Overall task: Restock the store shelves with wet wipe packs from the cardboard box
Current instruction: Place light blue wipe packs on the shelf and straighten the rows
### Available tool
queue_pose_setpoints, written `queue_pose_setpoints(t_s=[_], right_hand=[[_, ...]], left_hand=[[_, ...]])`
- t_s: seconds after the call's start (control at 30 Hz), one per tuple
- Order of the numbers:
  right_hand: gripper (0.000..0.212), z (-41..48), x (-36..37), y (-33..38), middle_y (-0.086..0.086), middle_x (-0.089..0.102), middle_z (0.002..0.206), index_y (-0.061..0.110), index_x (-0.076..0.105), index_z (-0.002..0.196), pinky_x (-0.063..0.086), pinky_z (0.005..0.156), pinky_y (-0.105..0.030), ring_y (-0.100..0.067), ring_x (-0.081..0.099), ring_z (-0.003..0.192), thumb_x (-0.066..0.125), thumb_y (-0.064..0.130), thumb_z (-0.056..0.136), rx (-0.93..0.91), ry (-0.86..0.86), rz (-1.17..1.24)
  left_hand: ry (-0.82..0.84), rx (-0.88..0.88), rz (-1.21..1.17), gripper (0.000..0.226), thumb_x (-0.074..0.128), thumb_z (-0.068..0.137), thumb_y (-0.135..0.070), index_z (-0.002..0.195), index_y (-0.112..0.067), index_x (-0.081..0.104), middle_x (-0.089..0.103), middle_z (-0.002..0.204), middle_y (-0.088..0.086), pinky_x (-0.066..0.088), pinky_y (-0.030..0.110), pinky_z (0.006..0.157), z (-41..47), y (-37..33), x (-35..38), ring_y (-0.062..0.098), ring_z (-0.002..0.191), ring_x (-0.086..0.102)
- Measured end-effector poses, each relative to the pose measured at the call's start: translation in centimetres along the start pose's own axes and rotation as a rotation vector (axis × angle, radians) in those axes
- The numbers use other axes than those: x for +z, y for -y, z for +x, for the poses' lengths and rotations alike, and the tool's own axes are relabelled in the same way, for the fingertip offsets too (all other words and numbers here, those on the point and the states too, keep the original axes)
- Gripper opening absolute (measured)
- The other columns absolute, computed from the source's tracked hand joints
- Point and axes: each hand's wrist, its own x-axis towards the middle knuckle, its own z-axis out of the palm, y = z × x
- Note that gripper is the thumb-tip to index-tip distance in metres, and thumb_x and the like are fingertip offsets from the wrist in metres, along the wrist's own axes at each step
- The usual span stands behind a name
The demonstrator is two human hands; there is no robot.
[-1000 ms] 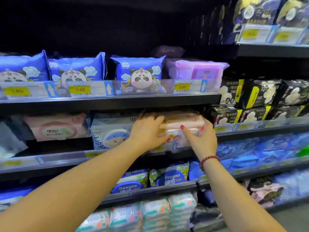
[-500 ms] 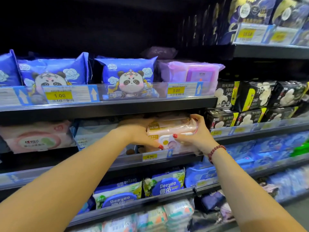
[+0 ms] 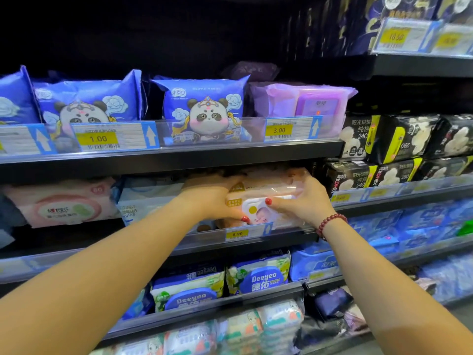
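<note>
A pink wet wipe pack [image 3: 261,193] with a white lid and a baby picture sits at the front of the second shelf [image 3: 256,238], behind the 8.90 price tag. My left hand [image 3: 212,198] grips its left end. My right hand [image 3: 304,201], with a red bead bracelet on the wrist, grips its right end. The pack looks stacked on another pink pack, partly hidden below by the shelf's clear rail. The cardboard box is out of view.
Blue panda packs [image 3: 204,111] and a purple pack [image 3: 302,103] fill the shelf above. A pink pack [image 3: 64,203] and a white-blue pack [image 3: 143,198] lie left of my hands. Black packs [image 3: 384,155] stand to the right, Deeyeo packs [image 3: 256,275] below.
Both hands have stayed on the pink pack and slid from its front to its two ends. My view has swung to the right and nearer the shelf.
</note>
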Motion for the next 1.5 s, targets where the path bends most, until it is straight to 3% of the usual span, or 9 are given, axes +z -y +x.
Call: queue_pose_setpoints(t_s=[0.2,0.37,0.5,0.63,0.8,0.9,1.03,1.33,1.5], right_hand=[[0.092,-0.7,-0.2,0.7,-0.006,0.037,0.139,0.013,0.049,0.130,0.043,0.104,-0.040,-0.025,0.044,0.125,0.079,0.062,0.059,0.029,-0.011,-0.253],[0.056,-3.2,-0.7,2.4,-0.007,0.053,0.103,0.014,0.059,0.101,0.047,0.078,-0.038,-0.030,0.051,0.100,0.071,0.060,0.071,-0.230,-0.191,-0.715],[0.032,-4.9,-0.4,3.9,-0.006,0.062,0.096,0.013,0.067,0.100,0.048,0.071,-0.036,-0.029,0.059,0.089,0.074,0.032,0.076,-0.361,-0.219,-0.601],[0.024,-7.1,-0.7,7.7,0.003,0.064,0.089,0.017,0.069,0.094,0.054,0.066,-0.031,-0.018,0.063,0.082,0.057,0.034,0.082,-0.582,-0.237,-0.442],[0.031,-6.7,-1.6,13.8,0.001,0.062,0.103,0.015,0.062,0.113,0.046,0.083,-0.025,-0.015,0.057,0.097,0.059,0.028,0.085,-0.687,-0.329,-0.284],[0.049,-5.0,-1.9,16.4,0.001,0.054,0.117,0.018,0.049,0.131,0.042,0.092,-0.025,-0.014,0.049,0.111,0.065,0.025,0.085,-0.578,-0.262,-0.222],[0.067,-2.5,-2.0,18.3,-0.001,0.048,0.128,0.026,0.030,0.146,0.038,0.093,-0.025,-0.017,0.047,0.115,0.062,0.037,0.088,-0.431,-0.144,-0.229],[0.074,1.0,-2.2,19.4,0.003,0.061,0.103,0.044,0.016,0.148,0.050,0.078,-0.029,-0.013,0.059,0.082,0.057,0.053,0.086,-0.439,0.037,-0.325],[0.067,1.7,-1.7,18.6,0.006,0.058,0.128,0.043,0.025,0.146,0.046,0.094,-0.029,-0.013,0.055,0.113,0.055,0.056,0.088,-0.453,0.045,-0.253]], left_hand=[[-0.060,-0.008,0.186,0.088,0.057,0.074,-0.075,0.147,-0.036,0.025,0.050,0.132,0.007,0.043,0.033,0.080,-0.9,-1.9,-0.8,0.029,0.115,0.051],[-0.171,0.046,0.168,0.054,0.057,0.087,-0.047,0.135,-0.028,0.042,0.055,0.125,0.002,0.048,0.033,0.076,-3.3,-2.7,-1.6,0.024,0.106,0.056],[-0.351,0.261,0.172,0.049,0.056,0.087,-0.042,0.130,-0.020,0.053,0.056,0.128,0.002,0.049,0.040,0.090,-6.7,-2.6,-2.7,0.024,0.114,0.054],[-0.582,0.401,0.052,0.034,0.053,0.083,-0.036,0.108,-0.017,0.066,0.066,0.107,0.000,0.056,0.035,0.070,-10.3,-2.3,-5.2,0.020,0.092,0.063],[-0.838,0.315,-0.056,0.040,0.054,0.085,-0.034,0.121,-0.017,0.058,0.059,0.117,0.002,0.056,0.030,0.076,-12.0,-1.2,-9.5,0.018,0.103,0.059],[-0.830,0.091,-0.108,0.049,0.058,0.084,-0.035,0.131,-0.021,0.051,0.051,0.128,0.004,0.054,0.037,0.080,-11.5,-0.5,-10.9,0.024,0.112,0.054],[-0.633,-0.180,-0.101,0.068,0.051,0.092,-0.046,0.151,-0.034,0.018,0.032,0.149,0.009,0.046,0.036,0.095,-10.6,0.1,-11.6,0.027,0.133,0.039],[-0.598,-0.229,0.078,0.066,0.038,0.097,-0.051,0.152,-0.036,0.004,0.062,0.096,0.005,0.034,0.037,0.102,-7.2,-0.7,-14.6,0.023,0.096,0.055],[-0.563,-0.266,0.095,0.054,0.030,0.101,-0.047,0.151,-0.038,0.012,0.063,0.110,0.002,0.027,0.037,0.105,-6.9,-0.7,-14.2,0.024,0.100,0.054]])
